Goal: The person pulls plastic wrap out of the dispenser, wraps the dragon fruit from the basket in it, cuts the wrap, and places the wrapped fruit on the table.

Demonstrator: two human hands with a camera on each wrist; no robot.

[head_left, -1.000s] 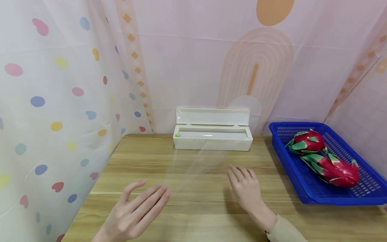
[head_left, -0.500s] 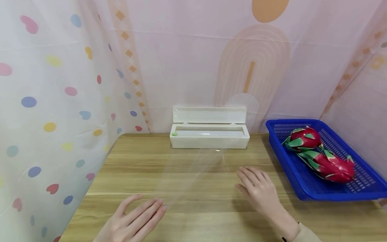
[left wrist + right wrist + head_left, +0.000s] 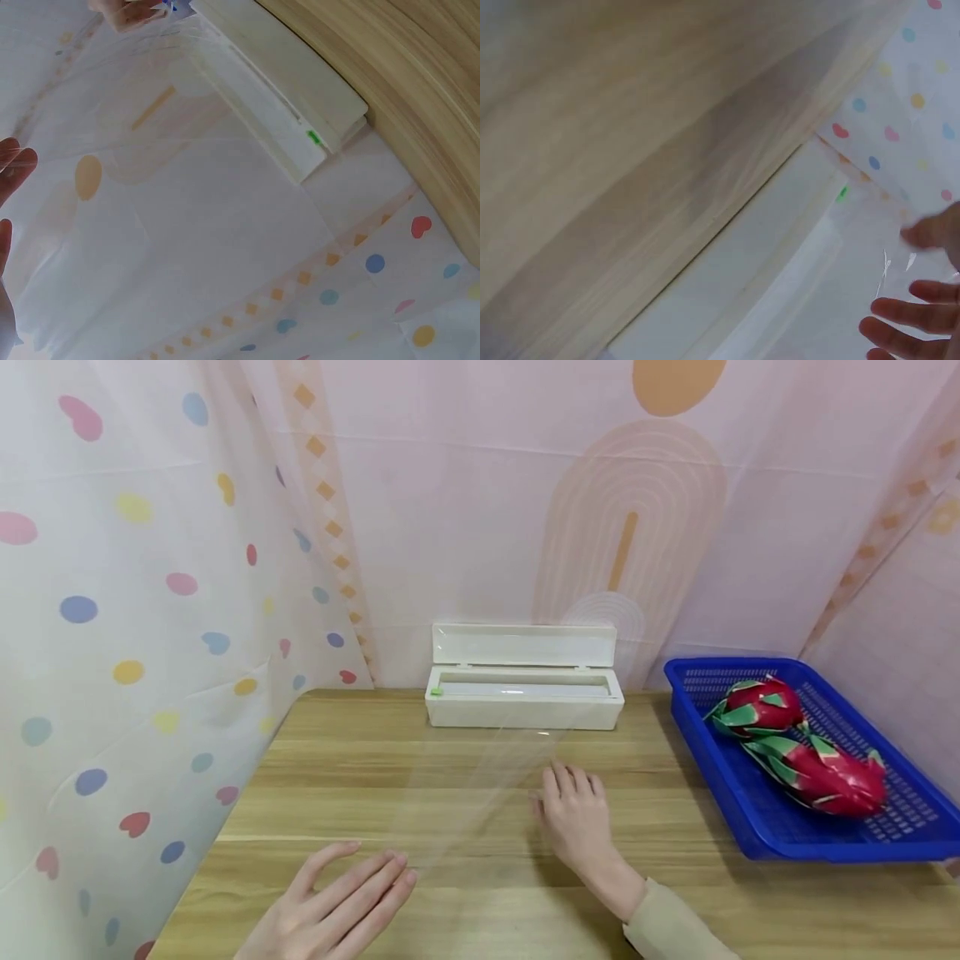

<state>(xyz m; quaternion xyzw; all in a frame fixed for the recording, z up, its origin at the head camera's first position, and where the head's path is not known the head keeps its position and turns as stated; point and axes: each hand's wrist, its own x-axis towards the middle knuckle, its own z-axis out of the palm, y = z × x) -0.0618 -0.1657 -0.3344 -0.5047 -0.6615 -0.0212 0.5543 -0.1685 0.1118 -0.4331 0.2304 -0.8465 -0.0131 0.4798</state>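
Observation:
Thin clear plastic film (image 3: 442, 818) runs from a white wrap dispenser box (image 3: 525, 713) down toward my left hand (image 3: 330, 906). That hand is held flat with fingers straight and thumb apart, and the film's near corner meets its fingertips. In the left wrist view the film (image 3: 112, 154) stretches taut from these fingers (image 3: 22, 161). My right hand (image 3: 577, 818) hovers over the table in front of the box, beside the film's right edge. Its thumb and fingers (image 3: 911, 311) are spread apart in the right wrist view, with shiny film creases between them.
The dispenser's lid (image 3: 525, 646) stands raised against the curtain, and a green slider (image 3: 437, 692) sits at its left end. At the right, a blue plastic basket (image 3: 780, 852) holds two red dragon fruits (image 3: 840, 783) on the wooden table (image 3: 315, 768).
My right hand first moved right and toward me, then went back left to the film's edge. My left hand drew slightly nearer to me, keeping the film at its fingertips.

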